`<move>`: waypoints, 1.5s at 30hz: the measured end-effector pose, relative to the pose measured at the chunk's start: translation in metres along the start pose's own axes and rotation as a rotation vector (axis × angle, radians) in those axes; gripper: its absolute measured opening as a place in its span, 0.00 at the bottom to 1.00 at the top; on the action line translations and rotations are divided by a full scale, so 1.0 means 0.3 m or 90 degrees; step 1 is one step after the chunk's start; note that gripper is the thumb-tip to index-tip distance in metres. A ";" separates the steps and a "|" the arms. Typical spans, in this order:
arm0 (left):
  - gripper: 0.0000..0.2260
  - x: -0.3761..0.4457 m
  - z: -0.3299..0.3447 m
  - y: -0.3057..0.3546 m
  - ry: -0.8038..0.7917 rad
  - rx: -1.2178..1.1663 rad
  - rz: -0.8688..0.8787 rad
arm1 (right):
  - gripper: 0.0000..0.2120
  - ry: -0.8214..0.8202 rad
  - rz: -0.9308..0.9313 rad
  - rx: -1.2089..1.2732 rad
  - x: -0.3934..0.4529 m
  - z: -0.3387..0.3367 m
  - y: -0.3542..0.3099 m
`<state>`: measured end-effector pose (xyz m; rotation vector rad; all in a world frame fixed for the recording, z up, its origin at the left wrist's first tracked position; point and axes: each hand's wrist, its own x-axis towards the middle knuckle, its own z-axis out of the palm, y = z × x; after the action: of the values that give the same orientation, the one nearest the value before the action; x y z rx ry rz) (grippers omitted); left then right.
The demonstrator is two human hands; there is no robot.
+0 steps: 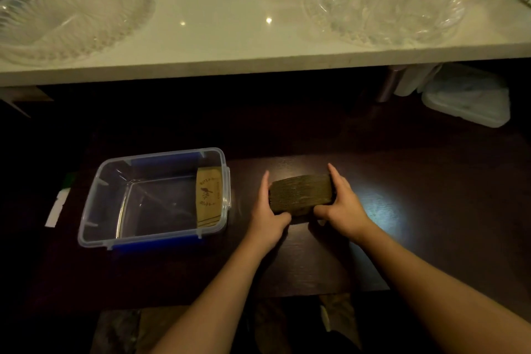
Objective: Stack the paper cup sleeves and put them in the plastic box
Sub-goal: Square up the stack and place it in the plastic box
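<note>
A thick stack of brown paper cup sleeves (pixel 300 193) stands on edge on the dark table. My left hand (pixel 268 217) presses against its left end and my right hand (pixel 343 207) against its right end, thumbs on the near side. To the left sits a clear plastic box (pixel 94 210) with blue clips, its top off. Inside it, flat sleeves with a printed bird logo (pixel 208 197) lean against the right wall.
A white counter (pixel 230 46) runs above the table's far side, bearing a clear plastic tray (pixel 66 17) at left and a clear bowl (pixel 382 6) at right. A white lidded container (pixel 468 100) sits at far right under the counter. A white paper strip (pixel 56 210) lies left of the box.
</note>
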<state>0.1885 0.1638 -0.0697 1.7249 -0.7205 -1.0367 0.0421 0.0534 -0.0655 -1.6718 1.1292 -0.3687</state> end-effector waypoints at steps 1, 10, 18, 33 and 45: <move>0.44 0.001 0.010 -0.001 0.009 -0.028 -0.018 | 0.49 0.015 0.010 0.030 -0.009 0.011 0.005; 0.43 0.000 0.073 -0.010 0.041 -0.112 -0.062 | 0.44 0.014 0.004 -0.004 -0.033 0.045 0.012; 0.38 -0.021 0.005 0.033 0.000 -0.048 -0.025 | 0.35 0.024 0.014 0.088 -0.062 -0.017 -0.061; 0.22 -0.199 -0.163 0.147 0.044 -0.464 -0.183 | 0.22 -0.080 0.125 0.755 -0.173 0.171 -0.298; 0.24 -0.258 -0.550 0.298 -0.095 -0.290 -0.123 | 0.28 -0.241 0.060 0.452 -0.177 0.286 -0.578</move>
<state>0.2979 0.2663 0.0670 1.3483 -0.3727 -1.3553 0.1614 0.1494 0.0640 -1.0003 0.6757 -0.3236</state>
